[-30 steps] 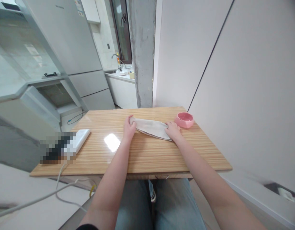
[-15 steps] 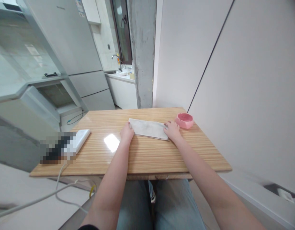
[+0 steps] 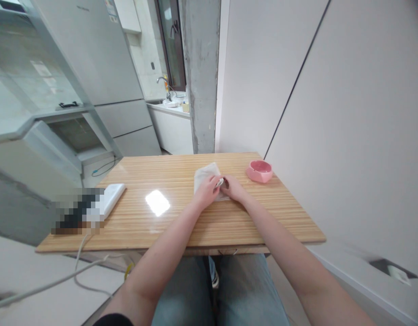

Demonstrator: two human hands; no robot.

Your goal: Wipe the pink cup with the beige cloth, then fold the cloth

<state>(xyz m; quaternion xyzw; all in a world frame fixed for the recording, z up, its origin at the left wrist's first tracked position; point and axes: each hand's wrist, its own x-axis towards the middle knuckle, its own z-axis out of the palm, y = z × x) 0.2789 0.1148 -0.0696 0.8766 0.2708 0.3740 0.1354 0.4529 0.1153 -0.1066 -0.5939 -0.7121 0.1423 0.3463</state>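
A whitish cloth (image 3: 206, 172), folded over on itself, lies on the wooden table (image 3: 168, 181) in front of me. My left hand (image 3: 207, 191) reaches across its near part, the fingers closed around a fold of it. Close beside, my right hand (image 3: 233, 188) pinches the cloth's right side, with fingertips bent inward. The two hands nearly meet at the fold, and they hide part of the cloth.
To the right of my hands, near the table's edge, stands a pink bowl-like dish (image 3: 259, 171). At the left are a white box-like device (image 3: 114, 195), a pixelated dark item and a cable (image 3: 80, 258). A wall (image 3: 317, 149) borders the right side.
The cloth was a long flat strip held at both ends; now it is folded shorter. My left hand has moved right, and my right hand has moved left, away from the pink dish.
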